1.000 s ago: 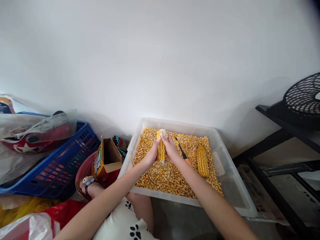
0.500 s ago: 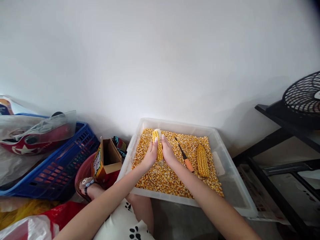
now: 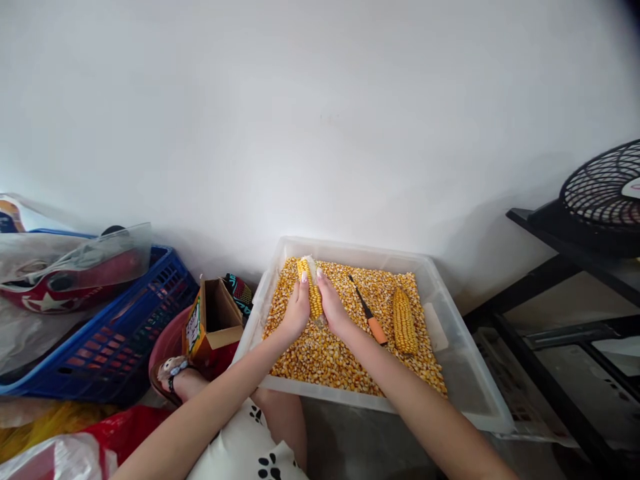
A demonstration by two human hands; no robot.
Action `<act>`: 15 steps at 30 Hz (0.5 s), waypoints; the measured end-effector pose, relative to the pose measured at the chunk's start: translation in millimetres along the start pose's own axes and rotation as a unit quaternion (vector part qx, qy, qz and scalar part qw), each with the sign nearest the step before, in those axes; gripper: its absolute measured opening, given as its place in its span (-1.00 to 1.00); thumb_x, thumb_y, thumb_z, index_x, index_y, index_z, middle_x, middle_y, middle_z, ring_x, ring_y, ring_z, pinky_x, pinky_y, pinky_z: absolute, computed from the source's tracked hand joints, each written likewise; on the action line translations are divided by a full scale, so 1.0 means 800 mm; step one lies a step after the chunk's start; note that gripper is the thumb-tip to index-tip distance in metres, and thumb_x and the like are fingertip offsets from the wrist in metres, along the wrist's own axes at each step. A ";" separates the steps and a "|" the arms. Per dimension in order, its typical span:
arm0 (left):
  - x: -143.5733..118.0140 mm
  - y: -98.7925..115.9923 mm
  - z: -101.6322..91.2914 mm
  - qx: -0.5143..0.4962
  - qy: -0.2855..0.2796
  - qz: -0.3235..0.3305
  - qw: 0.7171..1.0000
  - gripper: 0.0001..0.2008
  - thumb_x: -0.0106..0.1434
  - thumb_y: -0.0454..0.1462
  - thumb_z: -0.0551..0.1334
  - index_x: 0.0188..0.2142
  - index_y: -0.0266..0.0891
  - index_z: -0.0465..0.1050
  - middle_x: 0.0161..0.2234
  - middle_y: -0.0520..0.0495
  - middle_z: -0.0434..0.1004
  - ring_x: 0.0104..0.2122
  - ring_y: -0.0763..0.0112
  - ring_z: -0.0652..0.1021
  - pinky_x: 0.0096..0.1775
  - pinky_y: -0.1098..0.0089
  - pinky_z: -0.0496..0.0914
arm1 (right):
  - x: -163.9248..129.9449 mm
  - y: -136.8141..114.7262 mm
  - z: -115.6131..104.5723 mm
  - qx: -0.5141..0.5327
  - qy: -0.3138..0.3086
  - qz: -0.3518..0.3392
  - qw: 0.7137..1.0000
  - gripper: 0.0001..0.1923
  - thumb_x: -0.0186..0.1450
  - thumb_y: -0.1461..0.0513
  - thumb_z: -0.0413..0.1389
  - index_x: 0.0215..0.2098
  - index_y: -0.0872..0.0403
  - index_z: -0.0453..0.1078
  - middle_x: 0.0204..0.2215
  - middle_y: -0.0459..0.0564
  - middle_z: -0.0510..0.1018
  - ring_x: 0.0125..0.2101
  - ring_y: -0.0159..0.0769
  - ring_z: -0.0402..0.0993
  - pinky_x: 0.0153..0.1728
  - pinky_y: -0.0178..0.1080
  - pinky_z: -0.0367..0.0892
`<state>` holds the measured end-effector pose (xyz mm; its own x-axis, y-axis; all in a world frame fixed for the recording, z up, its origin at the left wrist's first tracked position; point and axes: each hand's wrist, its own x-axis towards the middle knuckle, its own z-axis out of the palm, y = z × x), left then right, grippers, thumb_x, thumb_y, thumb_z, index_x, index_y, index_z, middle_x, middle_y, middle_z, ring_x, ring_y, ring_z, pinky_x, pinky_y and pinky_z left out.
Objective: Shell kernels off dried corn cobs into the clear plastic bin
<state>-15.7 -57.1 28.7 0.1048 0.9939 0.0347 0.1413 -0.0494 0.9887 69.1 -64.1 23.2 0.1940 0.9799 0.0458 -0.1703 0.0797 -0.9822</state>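
Between my two hands is an ear of corn (image 3: pixel 315 298), upright with its tip tilted a little left; a pale strip without kernels shows near its top right. My left hand (image 3: pixel 299 308) grips its left side, thumb along the front. On the right side my right hand (image 3: pixel 332 303) is closed around it, thumb pointing up. Beneath lie loose corn kernels (image 3: pixel 325 363) in a translucent plastic bin (image 3: pixel 467 353). A screwdriver-like tool (image 3: pixel 373 319) with an orange handle and dark shaft rests on the kernels. Right of it lies a second, full ear of corn (image 3: pixel 404 321).
A blue plastic basket (image 3: pixel 125 340) with bags and a red item stands left. Nearer is an open cardboard box (image 3: pixel 213 320) beside a sandalled foot (image 3: pixel 177 373). A black rack (image 3: pixel 545 333) with a fan (image 3: pixel 603 193) stands right. The white wall (image 3: pixel 320 133) is behind the bin.
Both hands have shifted slightly left with the ear of corn, whose top now leans more to the left. The tool and the second ear stay in place among the kernels.
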 end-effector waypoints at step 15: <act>-0.001 0.002 -0.011 0.090 0.044 0.027 0.995 -0.52 0.30 0.07 -0.16 -0.21 -0.26 0.27 -0.20 -0.26 0.46 -0.05 0.11 0.44 0.02 0.14 0.23 | -0.011 0.004 0.008 0.018 0.009 0.031 0.999 -0.52 0.17 -0.09 0.04 -0.05 -0.03 0.39 -0.01 -0.05 0.47 0.10 -0.20 0.24 0.15 -0.12 0.06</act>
<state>-24.2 -57.4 31.8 0.0315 0.9937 0.1071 0.3121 -0.1116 0.9435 60.8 -71.2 21.0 0.1989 0.9798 -0.0191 -0.2174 0.0251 -0.9758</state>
